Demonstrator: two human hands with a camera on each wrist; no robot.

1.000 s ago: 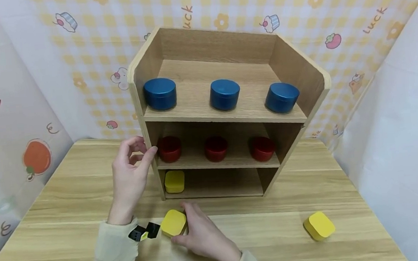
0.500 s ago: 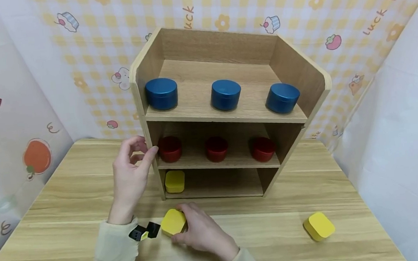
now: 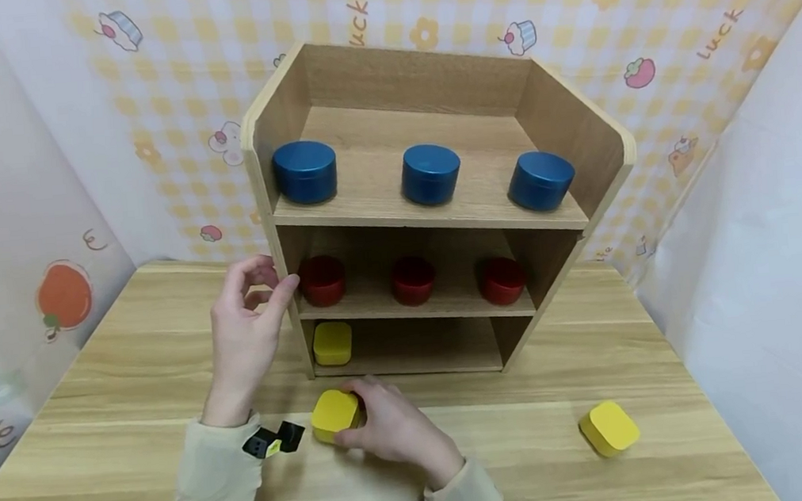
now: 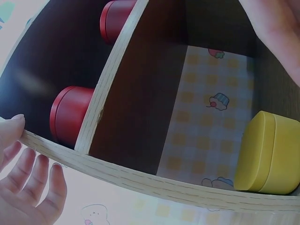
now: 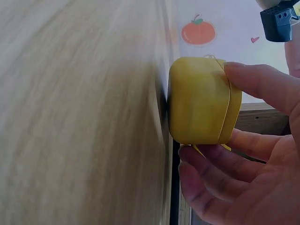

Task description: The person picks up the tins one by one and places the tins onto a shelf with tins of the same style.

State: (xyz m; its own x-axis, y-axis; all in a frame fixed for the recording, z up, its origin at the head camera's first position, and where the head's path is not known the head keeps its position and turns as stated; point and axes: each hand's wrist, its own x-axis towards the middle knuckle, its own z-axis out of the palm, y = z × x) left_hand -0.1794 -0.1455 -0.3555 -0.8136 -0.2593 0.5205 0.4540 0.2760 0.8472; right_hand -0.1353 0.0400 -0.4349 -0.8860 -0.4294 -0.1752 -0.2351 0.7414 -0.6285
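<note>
My right hand (image 3: 395,426) pinches a yellow rounded-square tin (image 3: 332,413) between thumb and fingers, just in front of the wooden shelf (image 3: 406,310). In the right wrist view, the held tin (image 5: 199,101) has a lid seam and sits very close to the tabletop; whether it touches is unclear. My left hand (image 3: 246,328) holds the shelf's left side panel, thumb at its front edge and fingers outside. Another yellow tin (image 3: 333,343) occupies the left end of the bottom tier, also visible in the left wrist view. A third yellow tin (image 3: 609,428) lies on the table at right.
Round blue tins (image 3: 431,174) stand spaced along the top tier. Round red tins (image 3: 413,280) line the middle tier. The wooden table (image 3: 521,479) carries the shelf, with patterned cloth (image 3: 465,6) behind and white cloth at the sides.
The right hand and its yellow tin have shifted slightly towards the shelf, and the tin's top looks more level. The left hand keeps its place on the panel. The head view has shifted slightly.
</note>
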